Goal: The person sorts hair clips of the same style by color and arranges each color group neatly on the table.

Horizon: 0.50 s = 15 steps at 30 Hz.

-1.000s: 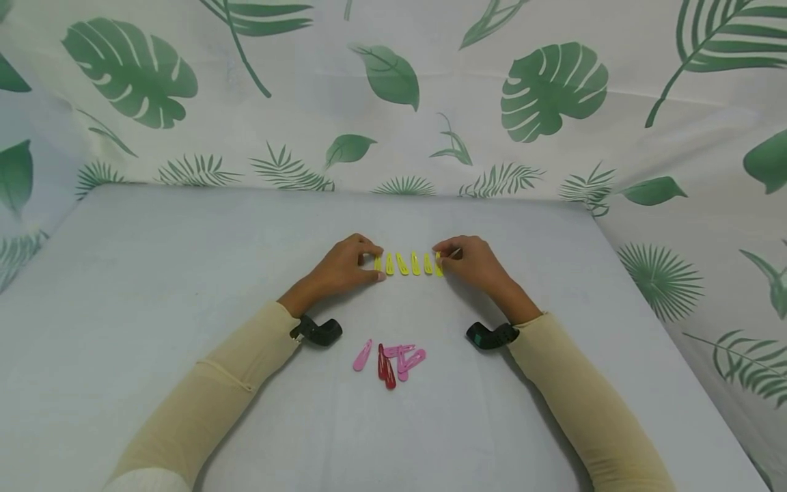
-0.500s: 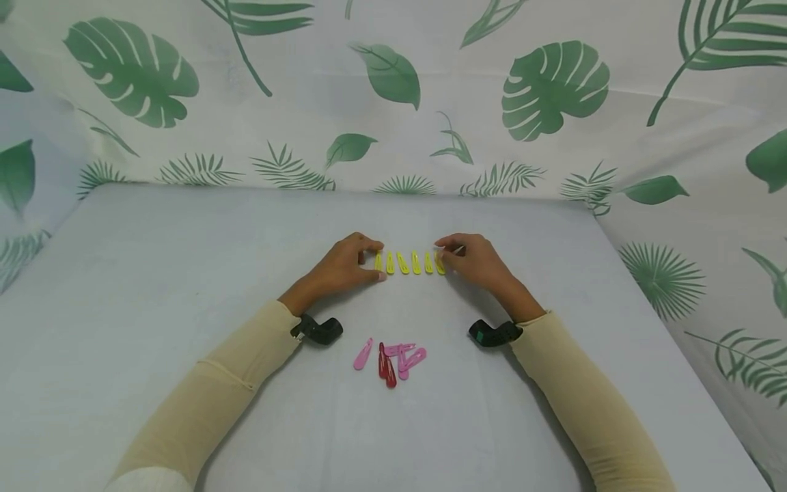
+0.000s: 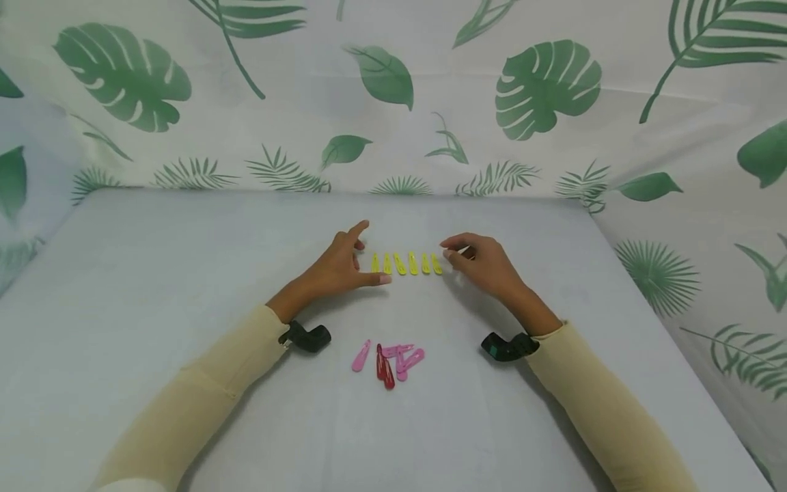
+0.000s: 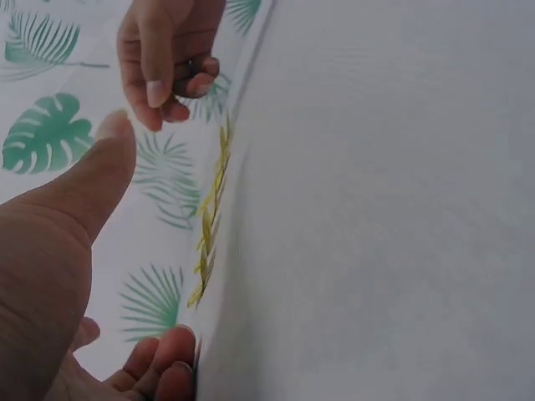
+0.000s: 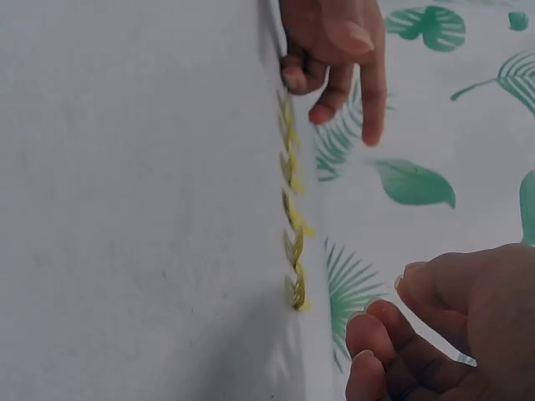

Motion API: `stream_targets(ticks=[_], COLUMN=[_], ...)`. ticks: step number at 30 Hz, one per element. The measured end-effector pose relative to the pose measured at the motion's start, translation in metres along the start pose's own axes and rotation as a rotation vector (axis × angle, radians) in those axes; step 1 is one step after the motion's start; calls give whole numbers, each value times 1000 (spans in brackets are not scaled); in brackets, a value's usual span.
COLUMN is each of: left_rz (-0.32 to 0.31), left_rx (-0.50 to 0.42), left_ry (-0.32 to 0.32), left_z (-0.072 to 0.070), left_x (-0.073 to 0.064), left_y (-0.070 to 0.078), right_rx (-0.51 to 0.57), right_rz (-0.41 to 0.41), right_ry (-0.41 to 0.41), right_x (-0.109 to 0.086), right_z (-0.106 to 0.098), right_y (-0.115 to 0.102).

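Note:
Several yellow hair clips point(image 3: 413, 264) stand side by side in a row on the white table. My left hand point(image 3: 344, 263) is at the row's left end, thumb and forefinger spread wide apart, holding nothing. At the right end, my right hand point(image 3: 486, 264) hovers beside the last clip with its fingers loosely bent and nothing between them. Both wrist views show the yellow row point(image 4: 209, 221) lying between the two hands, the right hand's fingers point(image 5: 380, 334) apart from it. Nearer the body lie a loose pink hair clip point(image 3: 361, 357) and a red hair clip point(image 3: 389, 376).
More pink clips point(image 3: 410, 361) overlap beside the red ones in a small pile. A white cloth point(image 3: 246, 232) covers the table, and a leaf-printed curtain point(image 3: 455, 82) rises behind its back edge. Each wrist wears a black camera point(image 3: 509, 346).
Both hands have let go of the end clips. The left forefinger has lifted and spread from the thumb; the right hand has drawn slightly away to the right. The yellow row stays put.

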State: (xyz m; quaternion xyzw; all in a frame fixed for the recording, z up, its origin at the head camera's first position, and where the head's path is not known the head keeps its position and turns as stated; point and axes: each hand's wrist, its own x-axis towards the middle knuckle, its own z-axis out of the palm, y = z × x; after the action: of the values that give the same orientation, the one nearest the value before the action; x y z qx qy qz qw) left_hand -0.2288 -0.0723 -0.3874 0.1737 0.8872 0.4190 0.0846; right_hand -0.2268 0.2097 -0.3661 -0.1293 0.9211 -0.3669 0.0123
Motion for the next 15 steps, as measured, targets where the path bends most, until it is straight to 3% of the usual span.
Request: stream_targets(ticks=[3,10,15], left_rz=[13,120,155], left_rx=[29,59,41], left_ry=[1,30,-31], left_z=[-5,-17,-16], left_x=[-7,-24,-40], left_y=[1,13,16], right_rx=[36,98,129], right_rz=[-24,-109,-186], right_ry=[-11,-50,-138], right_x=[-7,-24,-38], right_z=[0,3,7], right_y=[-5,-16,-25])
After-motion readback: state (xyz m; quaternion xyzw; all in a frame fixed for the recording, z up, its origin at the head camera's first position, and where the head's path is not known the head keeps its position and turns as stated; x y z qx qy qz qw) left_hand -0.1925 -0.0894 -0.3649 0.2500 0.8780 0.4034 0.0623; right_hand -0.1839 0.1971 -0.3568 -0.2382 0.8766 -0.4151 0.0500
